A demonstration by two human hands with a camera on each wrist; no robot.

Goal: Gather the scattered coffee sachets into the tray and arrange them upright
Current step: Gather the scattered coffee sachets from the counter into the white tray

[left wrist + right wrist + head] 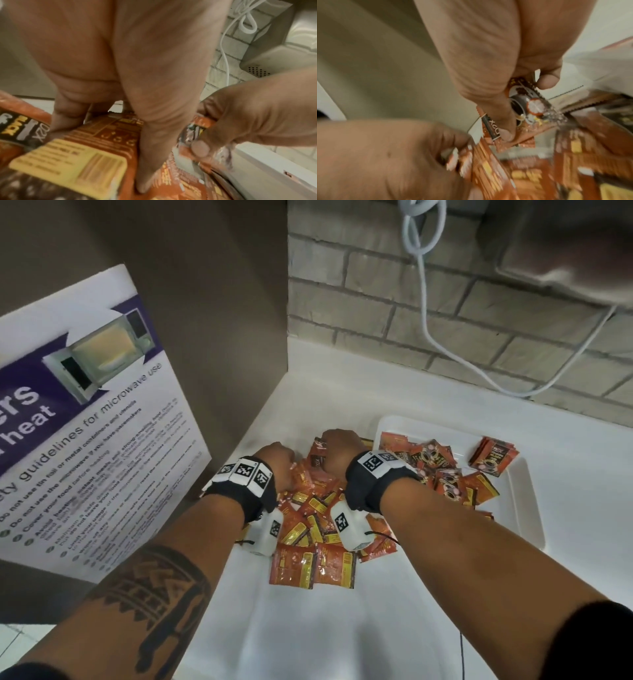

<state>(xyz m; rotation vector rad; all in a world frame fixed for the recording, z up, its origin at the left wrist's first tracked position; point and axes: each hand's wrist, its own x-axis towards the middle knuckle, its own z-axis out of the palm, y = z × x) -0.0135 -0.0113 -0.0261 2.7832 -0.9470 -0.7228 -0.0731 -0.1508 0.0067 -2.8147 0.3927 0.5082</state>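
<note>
The fingertips of the left hand (pixel 278 465) are hidden among the sachets (pixel 310 515) at 12 o'clock of the pile. The tray (pixel 524 508) is cut by the right forearm. The sachet print is blurred in both wrist views; a held sachet (pixel 524 108) is perhaps several stacked.

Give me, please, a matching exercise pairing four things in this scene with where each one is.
Things:
1. white tray
2. small sachet stack
3. microwave poster
4. white cable

Places:
A. hanging down the brick wall
B. leaning at the counter's left
C. on the counter, at the right
D. at the tray's far corner, apart from the pile

Pairs: 1-C, 2-D, 3-B, 4-A
</note>
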